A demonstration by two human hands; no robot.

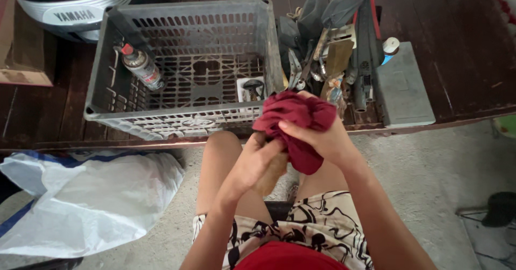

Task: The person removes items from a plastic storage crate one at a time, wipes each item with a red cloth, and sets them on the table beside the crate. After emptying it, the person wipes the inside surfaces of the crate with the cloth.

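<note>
My fingers [301,133] on the right hand [322,138] are clenched over a dark red rag [298,122], bunching it down from above so the cloth spills over and hangs below my palm. My left hand [255,162] comes up from underneath and grips a brownish, worn-looking object [271,173] whose upper end is buried in the rag; I cannot tell what it is, because the cloth and both hands hide most of it. What shows runs lengthwise from the rag down toward my lap, tilted a little to the left, so its long axis lies roughly along the line between my two hands. The rag sits at its top end, the left hand at its lower part, and both hands touch it or the cloth round it; the left one has the firmer hold on the object itself.

Taking the grey plastic crate [183,60] as my mark: my hands are just in front of its near right corner, above my knees. Inside the crate a spray can [141,66] leans in the far left corner. To the crate's right stands a crowd of hand tools [328,49], and beyond them a flat grey block [403,87]. A white sack [91,200] lies on the floor below the crate's left side.
</note>
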